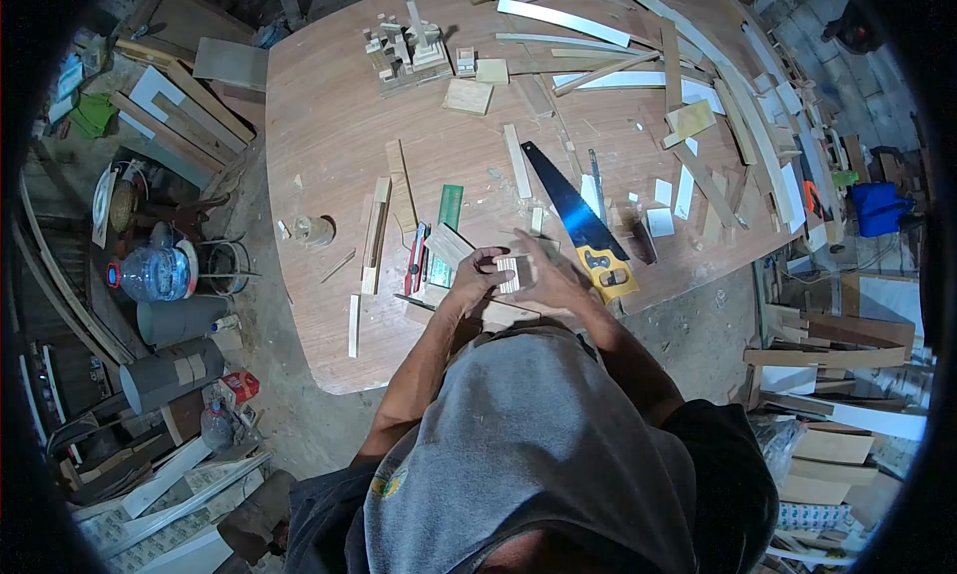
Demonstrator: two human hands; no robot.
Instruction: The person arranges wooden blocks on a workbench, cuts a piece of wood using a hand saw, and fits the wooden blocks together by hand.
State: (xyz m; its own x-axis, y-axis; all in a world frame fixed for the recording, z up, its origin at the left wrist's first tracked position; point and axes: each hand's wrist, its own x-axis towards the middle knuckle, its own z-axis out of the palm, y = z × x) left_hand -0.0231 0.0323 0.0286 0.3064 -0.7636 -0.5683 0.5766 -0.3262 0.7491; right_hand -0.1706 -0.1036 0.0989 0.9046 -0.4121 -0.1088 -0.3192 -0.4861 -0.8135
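Observation:
Near the table's front edge, my left hand (477, 280) is closed on a small ribbed wooden piece (508, 274), pale with narrow grooves. On its other side is my right hand (554, 283), its fingers stretched out and apart; I cannot tell whether they touch the piece. Just right of that hand lies a handsaw (570, 201) with a dark blade and a yellow handle. To the left of my left hand are a red cutter (415, 259), a flat green strip (451, 207) and a wooden strip (454, 243). More wood lies partly hidden beneath my hands.
A small wooden model (411, 53) stands at the far side of the table (329, 125). Long curved strips (563, 23) and offcuts crowd the far right. A jar (317, 231) sits near the left edge. On the floor at left is a large water bottle (155, 273).

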